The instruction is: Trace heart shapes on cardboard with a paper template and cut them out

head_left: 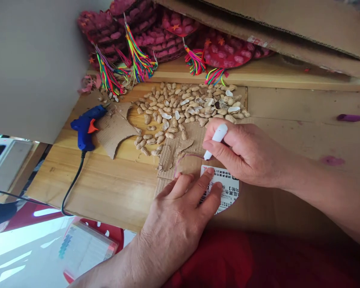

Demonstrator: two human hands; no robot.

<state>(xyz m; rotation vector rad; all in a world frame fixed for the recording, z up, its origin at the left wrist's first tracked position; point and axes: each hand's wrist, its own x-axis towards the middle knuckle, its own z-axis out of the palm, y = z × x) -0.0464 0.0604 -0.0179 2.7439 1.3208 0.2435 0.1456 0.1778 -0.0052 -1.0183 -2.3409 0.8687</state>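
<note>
My right hand (246, 154) is closed around a white marker (217, 140), its tip down at the upper edge of a rounded cardboard piece (188, 163). Flat across that piece lies my left hand (183, 208), with its fingers spread. Part of a white printed label (229, 196) on the cardboard shows beside the fingers. A dark purplish line runs along the piece's edge. Just beyond both hands, many unshelled peanuts (174, 106) and some split shells are scattered over the wood and cardboard.
A blue glue gun (85, 128) with an orange trigger lies at left, its cord trailing off the table, beside a cut cardboard scrap (115, 128). Red peanut-covered pieces with colourful tassels (141, 52) and large cardboard sheets (288, 36) stand behind. A purple object (350, 118) lies right.
</note>
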